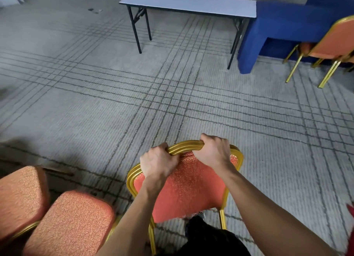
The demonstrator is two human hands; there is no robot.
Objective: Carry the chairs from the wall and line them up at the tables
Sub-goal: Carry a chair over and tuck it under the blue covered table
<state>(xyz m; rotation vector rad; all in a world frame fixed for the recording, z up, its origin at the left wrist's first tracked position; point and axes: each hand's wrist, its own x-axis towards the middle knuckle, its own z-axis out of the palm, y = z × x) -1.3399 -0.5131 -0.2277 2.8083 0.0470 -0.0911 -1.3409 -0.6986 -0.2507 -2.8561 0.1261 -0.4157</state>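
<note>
A banquet chair (187,188) with an orange patterned back and a gold metal frame stands right in front of me, its back facing me. My left hand (157,163) grips the top rail at its left curve. My right hand (214,152) grips the same rail further right. A bare folding table (191,3) with a pale top and black legs stands across the carpet ahead. To its right is a table under a blue cloth (283,26), with an orange chair (333,43) pushed up to it.
Two orange chair seats (72,223) sit at my lower left, close beside the held chair. Grey carpet (115,95) with dark grid lines spreads between me and the tables. Small dark bits (94,10) lie on the floor far left of the bare table.
</note>
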